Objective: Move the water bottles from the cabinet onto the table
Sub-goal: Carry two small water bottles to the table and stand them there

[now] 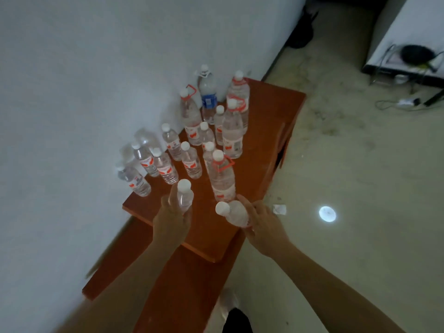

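- The left hand (171,217) grips an upright small bottle (184,194) by its body, white cap up, over the near end of the bench (271,131).
- The right hand (262,224) holds a tilted small bottle (233,212), its cap leaning left, just beside the near right edge.
- Standing bottles (191,162) crowd the red-brown bench top, from near left to far right along the white wall (84,80).
- A large red-handled bottle (222,179) stands nearest the hands; a blue-labelled bottle (207,97) stands at the far end.
- A lower wooden surface (182,284) lies nearer, under the forearms.
- On the pale floor (348,164) to the right are a bright light spot (327,214) and cables (406,102).
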